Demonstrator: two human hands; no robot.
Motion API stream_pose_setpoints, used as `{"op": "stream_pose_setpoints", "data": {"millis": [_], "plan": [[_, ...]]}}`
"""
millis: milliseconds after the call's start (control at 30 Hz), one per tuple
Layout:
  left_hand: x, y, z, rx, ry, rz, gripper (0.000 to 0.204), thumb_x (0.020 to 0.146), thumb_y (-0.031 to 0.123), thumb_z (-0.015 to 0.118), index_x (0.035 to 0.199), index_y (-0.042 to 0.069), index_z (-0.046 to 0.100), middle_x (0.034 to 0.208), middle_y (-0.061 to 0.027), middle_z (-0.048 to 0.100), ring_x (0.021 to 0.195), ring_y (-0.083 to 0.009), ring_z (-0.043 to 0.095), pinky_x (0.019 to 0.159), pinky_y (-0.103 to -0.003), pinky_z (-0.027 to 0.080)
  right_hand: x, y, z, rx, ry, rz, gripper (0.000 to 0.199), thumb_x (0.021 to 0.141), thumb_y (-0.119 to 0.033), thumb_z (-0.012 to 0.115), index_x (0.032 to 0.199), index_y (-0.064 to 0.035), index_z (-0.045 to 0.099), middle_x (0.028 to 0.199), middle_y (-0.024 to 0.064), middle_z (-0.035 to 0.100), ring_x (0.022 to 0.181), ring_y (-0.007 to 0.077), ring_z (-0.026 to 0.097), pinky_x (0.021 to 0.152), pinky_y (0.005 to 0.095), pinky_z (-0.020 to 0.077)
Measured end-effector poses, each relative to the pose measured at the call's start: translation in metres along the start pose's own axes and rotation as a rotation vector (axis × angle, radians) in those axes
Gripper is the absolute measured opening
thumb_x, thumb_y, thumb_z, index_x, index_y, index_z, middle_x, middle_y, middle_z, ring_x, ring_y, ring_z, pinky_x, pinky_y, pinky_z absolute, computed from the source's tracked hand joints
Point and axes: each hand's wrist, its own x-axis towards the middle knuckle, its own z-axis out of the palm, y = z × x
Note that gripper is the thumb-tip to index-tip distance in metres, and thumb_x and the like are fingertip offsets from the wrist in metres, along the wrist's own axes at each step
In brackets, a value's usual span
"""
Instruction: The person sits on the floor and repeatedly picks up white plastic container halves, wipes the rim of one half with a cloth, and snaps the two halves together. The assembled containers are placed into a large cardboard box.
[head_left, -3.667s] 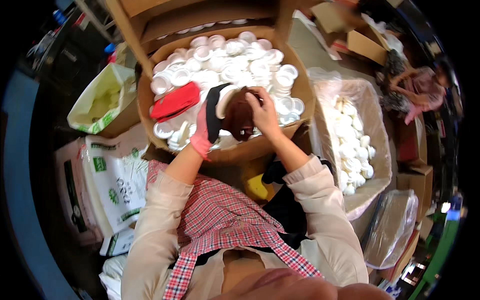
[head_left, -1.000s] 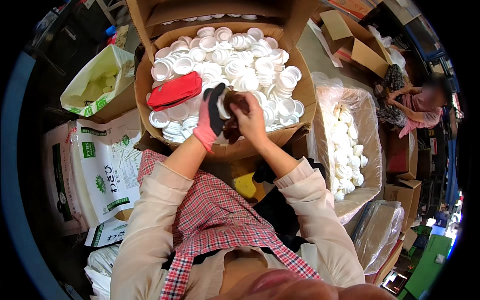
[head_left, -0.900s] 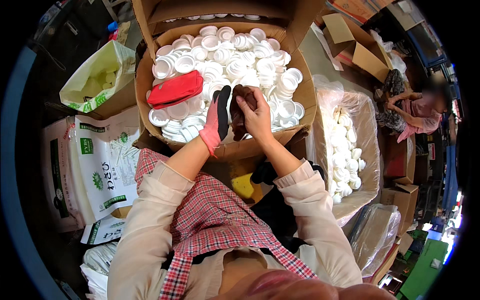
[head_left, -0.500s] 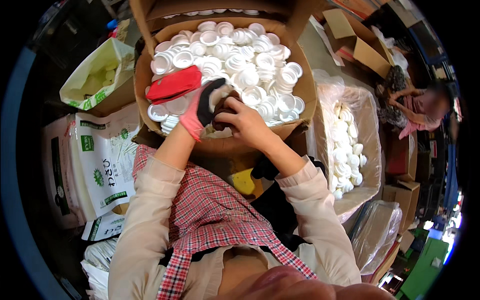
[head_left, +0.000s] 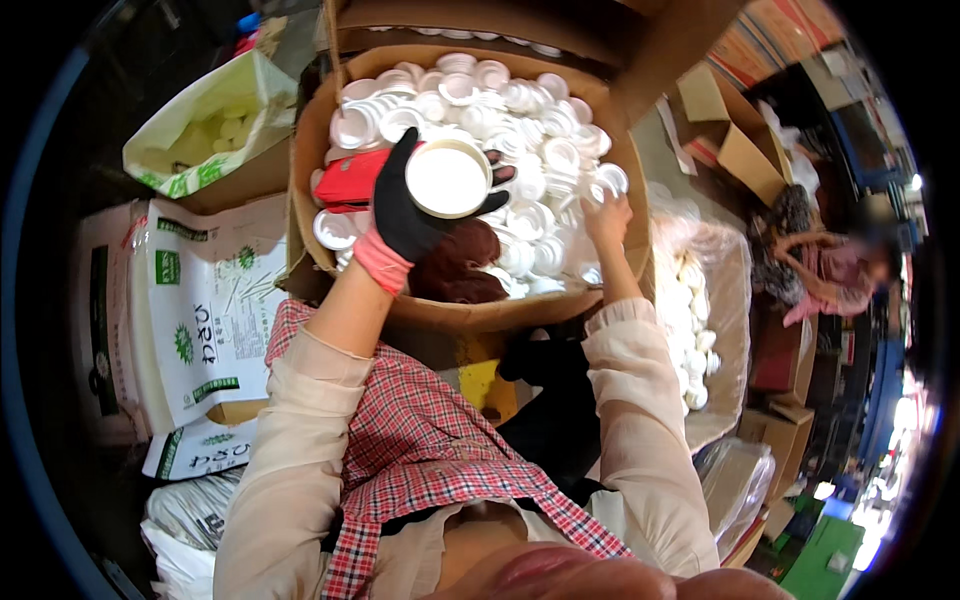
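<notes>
Both hands have been parted since the earlier view: the brown cloth [head_left: 460,268], then gripped between them, is now left on the near side of the cardboard box [head_left: 500,317], and the bare right hand [head_left: 608,218] has been carried to the box's right side. By the gloved left hand [head_left: 400,210], turned palm up, a round white disc [head_left: 449,178] is held, its broad face toward the camera; thumb and fingers are spread widely and slightly curled about its rim. By the right hand's half-bent fingers a white lid [head_left: 609,180] is reached at the edge of the heap of white lids [head_left: 535,95]; whether it is gripped or only touched cannot be told. This lid is placed well to the right of the disc, at about the same level, with the right hand by far the nearer. No long axis is offered by either round piece. Just below the left palm the cloth is seen crumpled, and behind the glove the red pouch [head_left: 350,180] is partly hidden.
</notes>
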Motion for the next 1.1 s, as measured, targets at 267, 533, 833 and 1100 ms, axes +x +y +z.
{"op": "stream_pose_setpoints", "data": {"millis": [267, 533, 833, 1100], "plan": [[0.001, 0.006, -0.004, 0.035, -0.078, -0.024, 0.074, 0.095, 0.059, 0.033, 0.138, -0.002, 0.035, 0.142, -0.0250, 0.038, 0.131, -0.0447, 0.037, 0.102, -0.059, 0.037, 0.017, -0.007, -0.027, 0.398, 0.071, -0.348, 0.031, 0.075, -0.017, 0.074, 0.099, 0.0000, 0.064, 0.128, 0.0199, 0.050, 0.104, 0.0351, 0.058, 0.086, 0.0402, 0.0491], [0.016, -0.024, -0.015, 0.027, -0.005, -0.072, 0.075, 0.095, 0.057, 0.034, 0.137, -0.005, 0.035, 0.139, -0.0316, 0.037, 0.129, -0.0470, 0.039, 0.105, -0.058, 0.034, -0.070, -0.082, -0.150, 1.006, -0.443, -0.720, 0.025, 0.076, 0.003, 0.071, 0.099, -0.0038, 0.064, 0.137, 0.0095, 0.046, 0.118, 0.0234, 0.053, 0.092, 0.0347, 0.0468], [0.014, -0.044, -0.008, -0.029, -0.010, -0.146, 0.074, 0.095, 0.058, 0.031, 0.134, -0.004, 0.038, 0.137, -0.0307, 0.040, 0.127, -0.0505, 0.038, 0.102, -0.061, 0.035, -0.088, -0.068, -0.142, 1.736, -0.526, -0.239, 0.083, 0.065, 0.015, 0.068, 0.136, -0.0106, 0.033, 0.135, 0.0123, 0.041, 0.122, 0.0236, 0.046, 0.095, 0.0353, 0.0478], [0.016, -0.042, -0.004, 0.011, 0.016, -0.055, 0.067, 0.097, 0.052, 0.035, 0.138, -0.001, 0.035, 0.142, -0.0262, 0.036, 0.132, -0.0481, 0.033, 0.106, -0.061, 0.030, -0.082, -0.060, -0.169, 1.774, -0.331, -0.244, 0.068, 0.070, 0.002, 0.071, 0.129, -0.0027, 0.040, 0.126, 0.0125, 0.051, 0.119, 0.0235, 0.051, 0.103, 0.0376, 0.0410]]}}
